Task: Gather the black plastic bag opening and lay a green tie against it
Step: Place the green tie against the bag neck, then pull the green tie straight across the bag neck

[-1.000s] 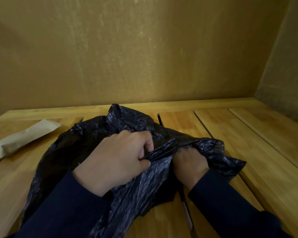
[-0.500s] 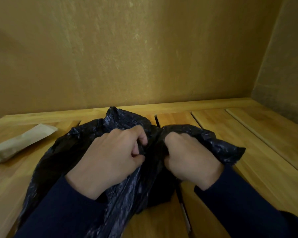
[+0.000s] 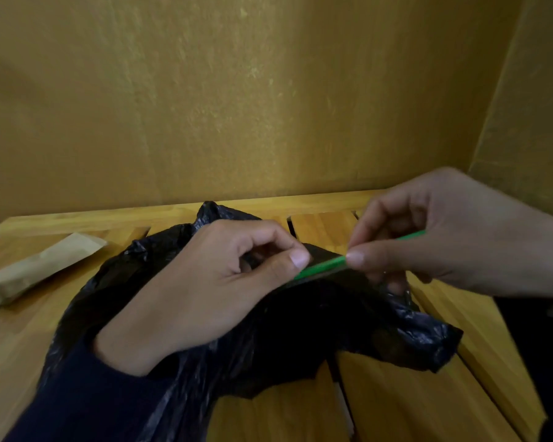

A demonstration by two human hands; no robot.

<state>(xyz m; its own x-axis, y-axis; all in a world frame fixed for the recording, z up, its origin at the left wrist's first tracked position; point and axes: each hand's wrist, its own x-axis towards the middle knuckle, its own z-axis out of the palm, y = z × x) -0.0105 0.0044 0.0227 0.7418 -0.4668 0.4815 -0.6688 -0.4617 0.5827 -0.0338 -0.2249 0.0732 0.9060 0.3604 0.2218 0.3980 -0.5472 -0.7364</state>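
A crumpled black plastic bag point(image 3: 358, 323) lies on the wooden slatted table point(image 3: 406, 400). My left hand point(image 3: 211, 288) is closed around the bunched bag opening, thumb pressing on one end of a thin green tie point(image 3: 324, 265). My right hand point(image 3: 438, 240) pinches the tie between thumb and forefinger, a little to the right of the left thumb. The tie runs slanting up to the right, lying along the gathered black plastic between the two hands. Its far end pokes out past my right fingers.
A tan paper packet point(image 3: 35, 272) lies at the left of the table. A yellow-brown wall point(image 3: 237, 100) stands close behind, meeting a side wall at the right. Gaps run between the table's slats.
My right hand let go of the bag's right side, lifted, and now holds a green tie against the gathered opening. My left hand kept its grip on the bunched plastic.
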